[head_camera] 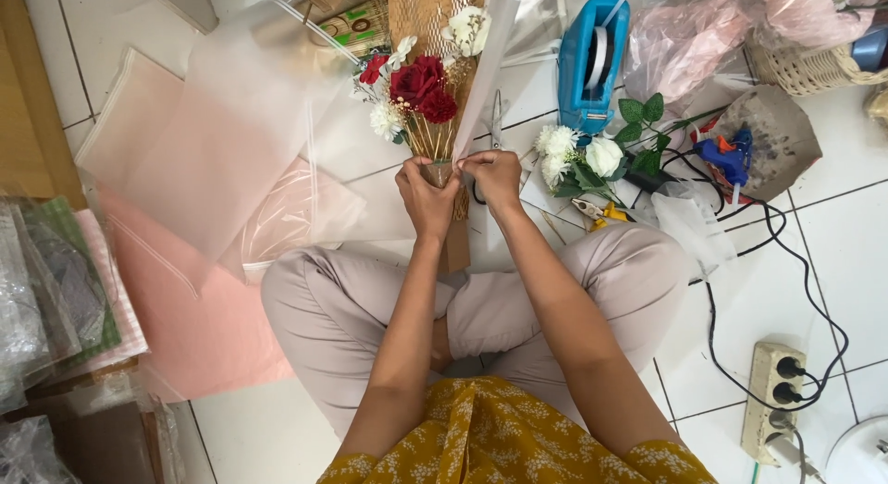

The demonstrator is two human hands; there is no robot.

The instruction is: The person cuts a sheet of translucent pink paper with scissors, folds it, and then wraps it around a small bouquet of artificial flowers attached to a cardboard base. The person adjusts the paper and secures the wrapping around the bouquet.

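Observation:
A small bouquet [416, 91] of red roses, white blooms and dried sprigs lies on the tiled floor in front of my crossed legs, backed by brown honeycomb paper [427, 12]. My left hand [424, 196] grips the bundled stems at the bouquet's neck. My right hand [492, 174] pinches the same neck from the right side, fingertips meeting the left hand. A clear plastic sheet [486, 73] rises along the bouquet's right edge.
Pink and frosted wrapping sheets [199, 170] spread out on the left. To the right stand a blue tape dispenser [592, 59], scissors [496, 123], loose white flowers with leaves [592, 156], yellow pliers [597, 211], a blue glue gun [726, 159], cables and a power strip [772, 401]. A wicker basket [809, 68] sits at the far right.

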